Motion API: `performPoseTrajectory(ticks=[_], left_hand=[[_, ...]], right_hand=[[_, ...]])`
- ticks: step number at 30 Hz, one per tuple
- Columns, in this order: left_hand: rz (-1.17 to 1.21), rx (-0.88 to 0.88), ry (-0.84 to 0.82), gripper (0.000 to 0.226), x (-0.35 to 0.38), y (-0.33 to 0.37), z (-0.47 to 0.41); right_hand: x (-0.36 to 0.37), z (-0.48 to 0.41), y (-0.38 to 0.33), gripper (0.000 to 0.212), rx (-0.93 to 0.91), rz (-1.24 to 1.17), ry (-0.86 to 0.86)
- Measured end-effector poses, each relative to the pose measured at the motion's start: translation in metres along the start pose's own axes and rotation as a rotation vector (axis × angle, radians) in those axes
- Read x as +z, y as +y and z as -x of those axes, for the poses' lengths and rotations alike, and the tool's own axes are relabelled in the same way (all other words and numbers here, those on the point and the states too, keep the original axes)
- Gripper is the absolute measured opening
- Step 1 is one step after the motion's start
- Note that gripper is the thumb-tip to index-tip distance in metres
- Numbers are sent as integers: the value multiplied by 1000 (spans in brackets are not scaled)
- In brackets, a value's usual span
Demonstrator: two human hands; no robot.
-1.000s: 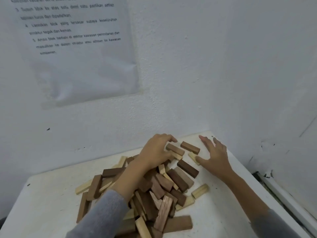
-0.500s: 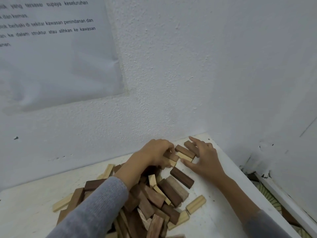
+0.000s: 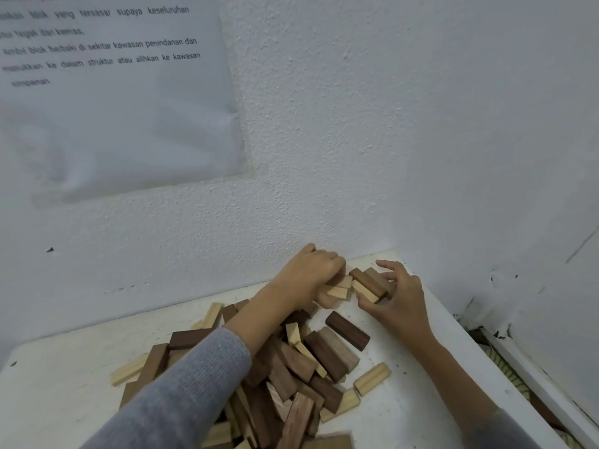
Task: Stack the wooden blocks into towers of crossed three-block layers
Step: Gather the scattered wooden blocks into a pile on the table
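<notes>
Hands have drawn together at the far right corner of the table [image 3: 64, 384] within the last second. Earlier the right hand [image 3: 402, 299] lay spread flat beside a few scattered pieces, and the left hand [image 3: 308, 273] rested on top of the pile [image 3: 291, 367]. Now the right hand's fingers [image 3: 392, 265] and thumb are curled round a short row of blocks [image 3: 369, 283], pale, dark and tan, pressed side by side on the table. The left hand's fingers are bent down over two pale blocks [image 3: 337, 289] just beside that row, gripping them. This looks like the first layer being squared up, so the task is only beginning: no tower stands yet, and most wooden pieces lie jumbled in the pile across the middle and near edge. The row's long axes run parallel to one another, slanting from the far edge toward the right edge, and the blocks lie flat. A lone dark block [image 3: 347, 330] lies between pile and hands with much the same slant. The next layer would need to lie crosswise to this row.
</notes>
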State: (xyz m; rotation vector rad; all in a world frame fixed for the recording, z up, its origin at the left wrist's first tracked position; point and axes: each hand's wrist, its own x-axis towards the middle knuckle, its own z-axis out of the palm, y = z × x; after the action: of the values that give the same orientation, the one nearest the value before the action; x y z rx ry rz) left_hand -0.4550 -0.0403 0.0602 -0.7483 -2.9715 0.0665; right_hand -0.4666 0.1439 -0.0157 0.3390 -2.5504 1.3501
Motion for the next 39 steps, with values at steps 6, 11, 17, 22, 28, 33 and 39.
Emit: performPoseTrajectory(ticks=[6, 11, 17, 22, 28, 33, 39], left_hand=[[36, -87, 187, 29, -19, -2, 29], [111, -243, 153, 46, -45, 2, 71], [352, -522, 180, 44, -52, 3, 137], [491, -720, 263, 40, -41, 8, 181], [653, -811, 364, 33, -14, 25, 209], [817, -719, 522, 35, -13, 50, 219], [910, -761, 596, 47, -5, 54, 246]], right_hand=[[-5, 18, -34, 63, -4, -157, 1], [1, 35, -74, 62, -8, -222, -48], [19, 67, -113, 57, 4, -237, -92], [38, 87, -134, 54, 65, -278, -187], [52, 106, -147, 50, 44, -248, -187], [48, 112, -154, 54, -44, -202, -291], [35, 127, -155, 60, -221, -91, -364]])
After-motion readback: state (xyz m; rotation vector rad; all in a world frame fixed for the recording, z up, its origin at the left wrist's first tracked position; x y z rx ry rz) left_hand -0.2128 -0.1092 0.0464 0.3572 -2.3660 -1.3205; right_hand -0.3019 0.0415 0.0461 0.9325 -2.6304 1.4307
